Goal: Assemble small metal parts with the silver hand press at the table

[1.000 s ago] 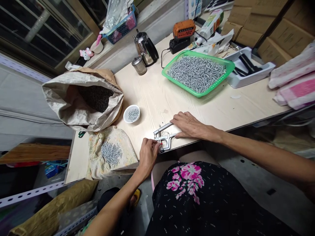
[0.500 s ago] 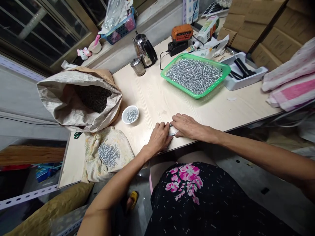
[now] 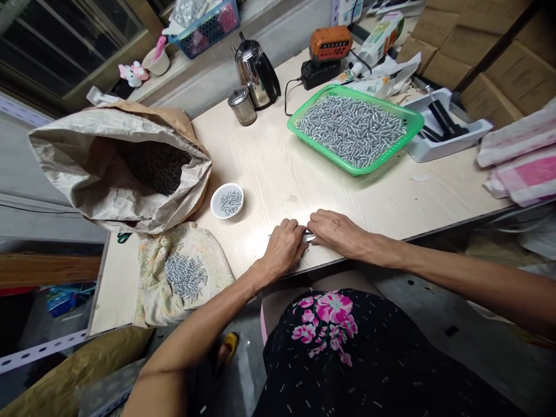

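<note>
Near the table's front edge, my left hand (image 3: 284, 246) and my right hand (image 3: 336, 231) are closed on a short metal strip (image 3: 308, 237). Only its narrow silvery middle shows between them; the fingers cover both ends, so I cannot tell its exact kind. Left of the hands stands a white bowl (image 3: 227, 201) of small silvery screw-like pieces. More such pieces (image 3: 186, 275) lie heaped on a patterned cloth (image 3: 219, 263) further left. Behind my right hand sits a green plastic basket (image 3: 354, 168) filled with similar pieces.
An open sack (image 3: 78, 168) with dark small parts stands at the left. At the back are a kettle (image 3: 254, 66), a metal canister (image 3: 242, 106) and an orange battery (image 3: 330, 43) on a black charger. A grey tray (image 3: 456, 142) and a pink-white towel (image 3: 521, 168) are right.
The strip between my hands has turned and now shows a narrower face. Both hands have shifted slightly, and the camera view has moved a little.
</note>
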Motion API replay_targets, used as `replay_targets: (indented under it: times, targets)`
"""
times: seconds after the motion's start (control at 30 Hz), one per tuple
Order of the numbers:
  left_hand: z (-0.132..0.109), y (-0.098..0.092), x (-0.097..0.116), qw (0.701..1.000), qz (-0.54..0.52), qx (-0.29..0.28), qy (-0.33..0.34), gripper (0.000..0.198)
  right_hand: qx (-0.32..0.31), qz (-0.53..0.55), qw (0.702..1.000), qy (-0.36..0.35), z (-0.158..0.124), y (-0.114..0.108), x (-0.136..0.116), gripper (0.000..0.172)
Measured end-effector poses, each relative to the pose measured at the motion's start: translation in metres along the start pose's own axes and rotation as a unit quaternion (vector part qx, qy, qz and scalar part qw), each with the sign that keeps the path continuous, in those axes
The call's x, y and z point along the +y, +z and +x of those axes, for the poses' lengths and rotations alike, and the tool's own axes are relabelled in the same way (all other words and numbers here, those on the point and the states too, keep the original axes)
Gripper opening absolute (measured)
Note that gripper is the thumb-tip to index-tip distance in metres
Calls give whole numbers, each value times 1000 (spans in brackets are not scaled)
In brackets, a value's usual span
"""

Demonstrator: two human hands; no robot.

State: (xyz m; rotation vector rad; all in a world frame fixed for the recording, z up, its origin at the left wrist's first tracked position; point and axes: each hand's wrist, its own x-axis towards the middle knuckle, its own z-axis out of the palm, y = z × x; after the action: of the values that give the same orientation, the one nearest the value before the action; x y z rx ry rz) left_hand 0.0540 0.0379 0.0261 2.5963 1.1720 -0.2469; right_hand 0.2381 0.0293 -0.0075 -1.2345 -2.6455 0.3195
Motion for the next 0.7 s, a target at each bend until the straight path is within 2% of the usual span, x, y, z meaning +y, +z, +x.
replay_targets:
  times: [0.23,0.37,0.4,0.5,0.57,0.63,0.7]
  targets:
    - [-1,2,6,1000,-13,-6,-7,17,-1,25,1000,9,-1,6,-1,10]
    - [-1,3,2,1000,-15,0,-3,18,-7,15,1000,26,-3,2,-6,3]
    - [-3,3,-2,1000,-25,7,6,23,0,15,999,29,-5,1,-8,7]
    - [-17,1,-22,994,-86,69,15,53,47,26,998,30,-16,-3,-19,39]
    - [-33,-3,-37,981,-133,135,-40,58,80,28,996,32,-22,-6,-27,49]
    - [-51,-8,-47,961,-166,179,-131,41,93,23,995,33,-26,-7,-35,40]
    - [-67,-11,-50,947,-171,180,-203,27,93,18,995,30,-26,-5,-41,27]
